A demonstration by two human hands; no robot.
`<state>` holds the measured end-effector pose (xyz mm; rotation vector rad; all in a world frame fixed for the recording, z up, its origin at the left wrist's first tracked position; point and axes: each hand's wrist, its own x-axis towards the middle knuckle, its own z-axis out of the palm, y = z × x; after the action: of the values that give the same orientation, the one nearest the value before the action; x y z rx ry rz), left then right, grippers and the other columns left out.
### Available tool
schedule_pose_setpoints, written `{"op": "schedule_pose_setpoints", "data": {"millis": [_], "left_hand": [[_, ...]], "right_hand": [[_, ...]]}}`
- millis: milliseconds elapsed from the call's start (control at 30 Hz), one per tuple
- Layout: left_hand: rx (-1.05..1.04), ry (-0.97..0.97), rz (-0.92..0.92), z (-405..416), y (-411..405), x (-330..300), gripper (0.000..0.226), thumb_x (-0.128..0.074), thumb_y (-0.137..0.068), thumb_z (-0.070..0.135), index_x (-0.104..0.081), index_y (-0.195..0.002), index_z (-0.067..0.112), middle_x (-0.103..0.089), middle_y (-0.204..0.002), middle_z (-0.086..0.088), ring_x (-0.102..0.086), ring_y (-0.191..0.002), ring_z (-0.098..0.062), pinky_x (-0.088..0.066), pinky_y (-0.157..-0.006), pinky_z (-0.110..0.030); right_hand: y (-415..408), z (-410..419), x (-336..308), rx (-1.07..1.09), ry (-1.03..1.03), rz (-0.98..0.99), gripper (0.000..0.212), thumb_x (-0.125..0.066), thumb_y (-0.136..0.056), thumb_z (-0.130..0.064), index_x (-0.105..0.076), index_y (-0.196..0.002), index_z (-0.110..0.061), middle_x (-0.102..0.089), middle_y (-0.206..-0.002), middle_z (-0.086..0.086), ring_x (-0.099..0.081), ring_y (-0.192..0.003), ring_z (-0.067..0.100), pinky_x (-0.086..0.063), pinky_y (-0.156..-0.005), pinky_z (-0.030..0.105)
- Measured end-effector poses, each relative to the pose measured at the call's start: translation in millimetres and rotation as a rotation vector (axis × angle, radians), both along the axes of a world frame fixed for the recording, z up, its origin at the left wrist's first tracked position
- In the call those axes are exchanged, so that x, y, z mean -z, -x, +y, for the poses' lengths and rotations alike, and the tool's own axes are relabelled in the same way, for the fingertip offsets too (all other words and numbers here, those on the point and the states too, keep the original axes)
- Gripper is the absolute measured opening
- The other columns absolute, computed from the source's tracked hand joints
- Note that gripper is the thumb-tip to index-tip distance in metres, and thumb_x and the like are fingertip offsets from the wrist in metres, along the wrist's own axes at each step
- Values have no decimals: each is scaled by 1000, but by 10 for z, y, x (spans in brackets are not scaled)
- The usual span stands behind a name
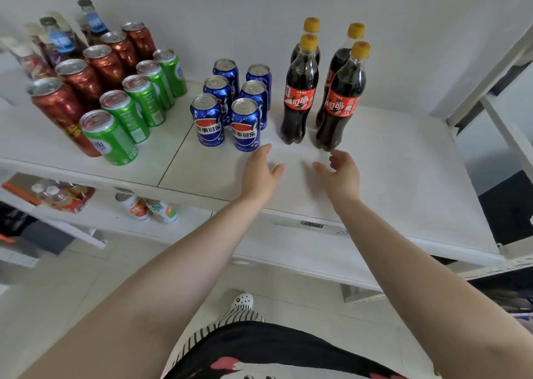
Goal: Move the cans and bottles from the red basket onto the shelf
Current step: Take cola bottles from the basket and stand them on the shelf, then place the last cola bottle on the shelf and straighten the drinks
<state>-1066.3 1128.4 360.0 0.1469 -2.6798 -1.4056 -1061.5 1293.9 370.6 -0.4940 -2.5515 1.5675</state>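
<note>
Several cola bottles (300, 90) with yellow caps stand upright on the white shelf (403, 177), right of centre. To their left stand several blue Pepsi cans (245, 125), then green cans (109, 139) and red cans (57, 104). Capped glass bottles (59, 38) stand at the back left. My left hand (259, 174) hovers open just in front of the nearest blue can. My right hand (340, 174) is open just below the front cola bottle (340, 102), holding nothing. The red basket is out of view.
A lower shelf (95, 214) holds a pack of small bottles (63, 195) and two white drink bottles (150, 207). The shelf's metal frame post (490, 76) rises at the right. Tiled floor and my shoe (243, 301) lie below.
</note>
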Motion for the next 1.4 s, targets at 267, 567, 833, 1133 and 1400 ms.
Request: {"op": "schedule_pose_setpoints", "data": {"millis": [267, 567, 833, 1133, 1400], "left_hand": [[-146, 222, 53, -1199, -1243, 135, 43, -65, -85, 17, -55, -126, 10, -63, -120, -7, -57, -110, -26, -41, -91, -30], [-422, 288, -224, -2572, -2876, 516, 53, -60, -89, 24, -45, -139, 20, -52, -136, -6, -45, -126, -28, -36, -104, -36], [-586, 291, -427, -4045, -4876, 938, 52, -59, -90, 28, -45, -140, 18, -51, -139, -8, -45, -128, -30, -34, -106, -34], [-872, 220, -603, -5423, -6981, 1060, 53, -59, -88, 29, -45, -138, 19, -55, -133, -8, -50, -123, -28, -41, -100, -36], [-1093, 101, -656, -6167, -7750, 1220, 53, -58, -90, 29, -44, -140, 19, -52, -139, -5, -46, -129, -25, -40, -103, -36]], "right_hand": [[-582, -1021, 15, -464, -273, 190, 49, -67, -85, -25, -51, -132, -16, -58, -128, 3, -54, -116, 18, -40, -93, 25], [-1560, -2702, 449, -965, -567, 137, 54, -60, -88, -29, -43, -139, -21, -48, -139, 1, -43, -129, 21, -44, -98, 37], [-3226, -4412, 950, -1332, -638, 71, 55, -59, -89, -34, -41, -139, -21, -49, -137, 2, -44, -128, 23, -41, -101, 38], [-4957, -6324, 1153, -1719, -768, 85, 56, -58, -90, -34, -39, -141, -17, -49, -138, 6, -44, -128, 25, -44, -97, 38], [-5739, -7636, 1237, -1992, -806, 130, 55, -58, -90, -33, -41, -139, -17, -50, -136, 7, -44, -127, 25, -44, -94, 37]]}}
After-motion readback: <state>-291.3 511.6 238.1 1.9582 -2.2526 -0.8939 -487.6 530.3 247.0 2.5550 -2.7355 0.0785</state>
